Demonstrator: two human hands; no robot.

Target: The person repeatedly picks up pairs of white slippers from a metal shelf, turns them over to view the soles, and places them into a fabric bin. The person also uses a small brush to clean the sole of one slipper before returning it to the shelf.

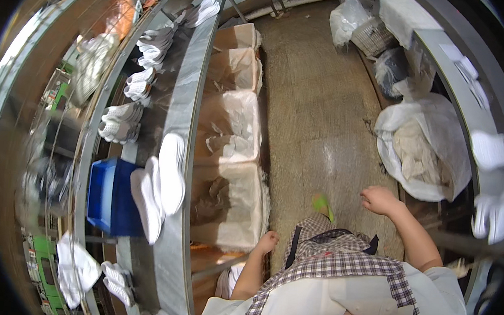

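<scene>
My left hand [267, 242] hangs beside the row of lined bins, its fingers curled in and nothing showing in them. Nearest to it is the closest bin [261, 208], with a pale cloth-like lining. My right hand [380, 200] is held out over the floor walkway, fingers loosely curled with no thing visible in them. Just beyond that hand sits a white sack [388, 146] holding beige cloth or similar material. Neither hand touches anything that I can see. A checked apron [338, 271] covers my front, and a green-and-orange shoe tip [323, 206] shows beneath it.
A long metal shelf [180, 110] on the left bears white shoe soles [171, 172] and a blue crate [113, 197]. Further lined bins [236, 55] run alongside. On the right, a ledge holds white shoe parts [491, 151]. A wicker-like basket [373, 37] stands beyond the sack.
</scene>
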